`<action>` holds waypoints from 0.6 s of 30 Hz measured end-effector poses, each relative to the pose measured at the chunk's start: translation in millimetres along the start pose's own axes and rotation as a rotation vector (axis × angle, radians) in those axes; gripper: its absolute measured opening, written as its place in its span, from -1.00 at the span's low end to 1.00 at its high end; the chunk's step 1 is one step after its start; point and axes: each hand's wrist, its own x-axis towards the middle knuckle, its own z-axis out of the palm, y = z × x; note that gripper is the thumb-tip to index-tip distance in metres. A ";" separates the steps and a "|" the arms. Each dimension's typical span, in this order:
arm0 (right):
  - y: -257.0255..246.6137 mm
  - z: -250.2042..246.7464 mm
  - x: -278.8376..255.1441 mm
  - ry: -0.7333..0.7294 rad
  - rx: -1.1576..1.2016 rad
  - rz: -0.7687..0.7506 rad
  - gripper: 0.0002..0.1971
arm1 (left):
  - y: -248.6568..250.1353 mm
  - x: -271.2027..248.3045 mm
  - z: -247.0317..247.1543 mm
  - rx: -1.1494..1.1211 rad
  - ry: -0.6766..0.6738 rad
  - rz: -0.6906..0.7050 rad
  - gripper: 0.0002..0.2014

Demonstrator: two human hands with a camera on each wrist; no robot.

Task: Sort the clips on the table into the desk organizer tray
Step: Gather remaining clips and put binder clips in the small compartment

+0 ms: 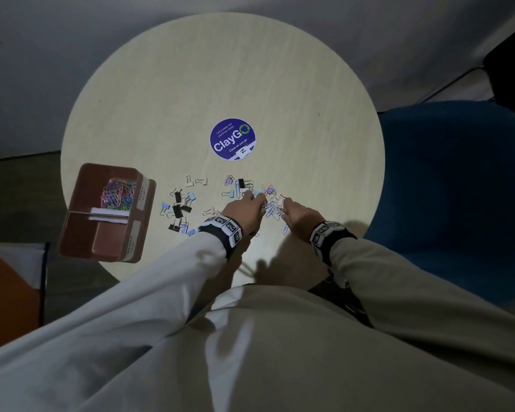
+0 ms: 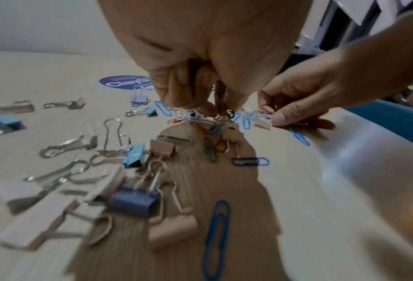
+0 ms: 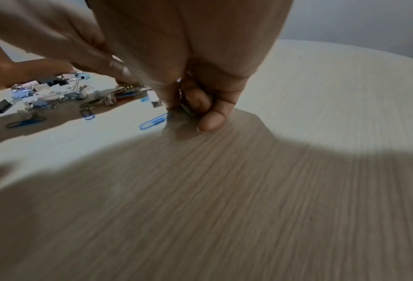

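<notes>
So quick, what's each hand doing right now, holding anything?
Left hand: fingers curled, pinching a bunch of paper clips.
Right hand: fingers curled, pinching a small clip; which kind cannot be told.

Both hands reach forward, close together: left hand (image 1: 246, 211) with fingers (image 2: 176, 89) curled, right hand (image 1: 301, 215) apparently pinching.

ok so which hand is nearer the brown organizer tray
Left. The left hand works at the clip pile on the side toward the organizer tray, with loose binder clips between them. The right hand sits beyond the left hand, farther from it.
</notes>
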 end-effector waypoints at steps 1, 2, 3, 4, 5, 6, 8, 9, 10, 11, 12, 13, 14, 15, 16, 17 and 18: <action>0.2 -0.3 -0.2 -0.004 0.004 -0.001 -0.74 | -2.8 -1.6 -0.4 -0.038 0.010 0.011 -0.72; 0.1 -2.0 -1.0 -0.009 0.023 0.005 -0.75 | -5.2 -4.0 -0.9 -0.077 0.020 0.025 -0.71; -0.2 -5.0 -2.3 -0.018 0.055 0.015 -0.78 | -7.5 -6.4 -1.4 -0.114 0.034 0.041 -0.70; -0.8 -8.9 -3.8 -0.026 0.087 0.026 -0.81 | -9.5 -8.8 -2.0 -0.149 0.052 0.055 -0.70; -1.4 -13.0 -5.2 -0.030 0.112 0.036 -0.83 | -11.2 -11.8 -2.9 -0.183 0.072 0.060 -0.69; -2.5 -17.2 -6.6 -0.026 0.133 0.040 -0.82 | -12.8 -15.0 -4.5 -0.215 0.089 0.054 -0.70; -6.8 -24.5 -8.9 -0.007 0.166 0.035 -0.77 | -16.0 -21.3 -8.5 -0.268 0.109 0.020 -0.74; -10.1 -27.4 -9.5 0.005 0.177 0.024 -0.75 | -17.3 -24.2 -10.7 -0.289 0.115 0.003 -0.76; -14.6 -29.8 -9.9 0.017 0.186 0.009 -0.73 | -18.3 -27.4 -13.5 -0.313 0.122 -0.011 -0.77; -19.9 -32.0 -9.5 0.029 0.199 -0.008 -0.71 | -19.5 -30.3 -16.4 -0.343 0.127 -0.021 -0.77; -26.6 -34.4 -8.8 0.041 0.218 -0.027 -0.70 | -21.0 -33.1 -18.9 -0.380 0.135 -0.031 -0.78; -34.2 -36.5 -7.8 0.053 0.241 -0.045 -0.70 | -23.3 -35.7 -21.6 -0.425 0.143 -0.046 -0.80; -42.9 -38.8 -6.6 0.064 0.265 -0.064 -0.70 | -25.8 -38.6 -25.0 -0.465 0.153 -0.062 -0.81; -52.0 -41.0 -5.4 0.074 0.283 -0.086 -0.70 | -29.1 -41.3 -28.3 -0.488 0.165 -0.074 -0.81; -61.3 -42.5 -4.2 0.085 0.294 -0.113 -0.71 | -33.4 -43.9 -30.5 -0.488 0.181 -0.077 -0.79; -70.7 -44.3 -3.1 0.097 0.298 -0.141 -0.72 | -37.3 -47.7 -33.3 -0.475 0.194 -0.077 -0.78; -80.3 -45.6 -1.3 0.107 0.301 -0.167 -0.74 | -41.5 -51.8 -36.0 -0.463 0.210 -0.081 -0.77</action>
